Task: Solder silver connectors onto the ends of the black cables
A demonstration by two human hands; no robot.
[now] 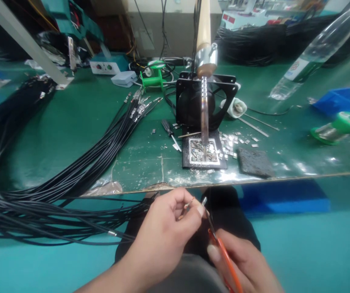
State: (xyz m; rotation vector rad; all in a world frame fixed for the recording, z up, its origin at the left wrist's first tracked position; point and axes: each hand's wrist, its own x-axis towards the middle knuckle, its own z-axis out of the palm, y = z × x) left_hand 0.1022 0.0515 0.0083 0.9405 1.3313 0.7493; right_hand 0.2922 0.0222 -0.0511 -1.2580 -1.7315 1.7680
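Note:
My left hand (165, 232) is closed in a pinch on the stripped end of a thin black cable (122, 235), below the table's front edge. My right hand (244, 264) grips orange-handled tweezers (220, 244); their tip holds a small metal terminal (204, 200) close to the cable end. Straight ahead on the table a soldering iron (204, 118) with a wooden handle hangs tip-down over a black tray (203, 156) of small metal terminals.
A big bundle of black cables (55, 179) spreads across the left of the green table (80, 122). A black fan (190, 101) stands behind the iron. A dark sponge (254, 162), solder spools (339, 128), a plastic bottle (311, 53) and a blue bin (342, 99) lie right.

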